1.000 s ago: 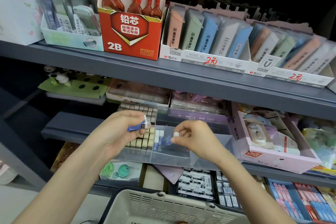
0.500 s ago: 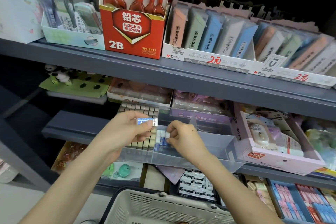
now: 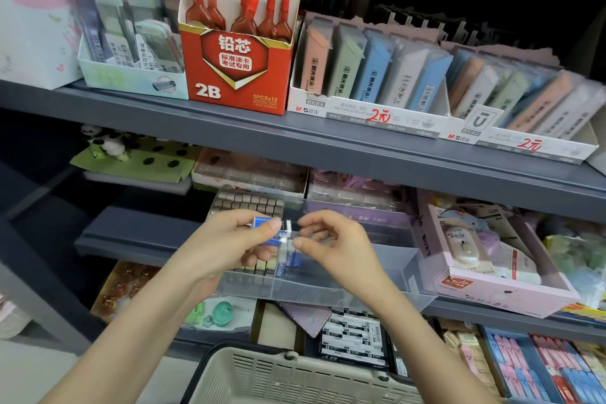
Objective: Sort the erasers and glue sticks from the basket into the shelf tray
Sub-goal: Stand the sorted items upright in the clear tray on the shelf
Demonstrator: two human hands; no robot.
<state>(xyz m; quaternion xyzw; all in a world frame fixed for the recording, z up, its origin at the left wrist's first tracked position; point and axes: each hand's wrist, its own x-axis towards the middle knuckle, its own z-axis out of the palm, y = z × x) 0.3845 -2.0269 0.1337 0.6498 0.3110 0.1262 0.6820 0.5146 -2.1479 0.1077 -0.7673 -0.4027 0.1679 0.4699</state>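
My left hand (image 3: 226, 243) grips a small stack of blue-and-white erasers (image 3: 272, 229) above the clear shelf tray (image 3: 344, 285). My right hand (image 3: 334, 246) is beside it, thumb and forefinger touching the white end of an eraser in that stack. Inside the tray's left part stand rows of beige erasers (image 3: 259, 267) and a few blue-and-white erasers (image 3: 290, 259). The beige basket (image 3: 295, 377) sits at the bottom of the view, below my arms; its contents are hidden.
A grey upper shelf (image 3: 328, 147) carries a red 2B lead box (image 3: 236, 52) and pastel lead cases (image 3: 377, 72). A pink box (image 3: 485, 259) stands right of the tray. Lower shelves hold black-and-white erasers (image 3: 357, 338) and coloured packs (image 3: 541, 367).
My right hand has risen out of the tray, where it was placing an eraser, and has come to the stack in my left hand. My left hand stayed in place.
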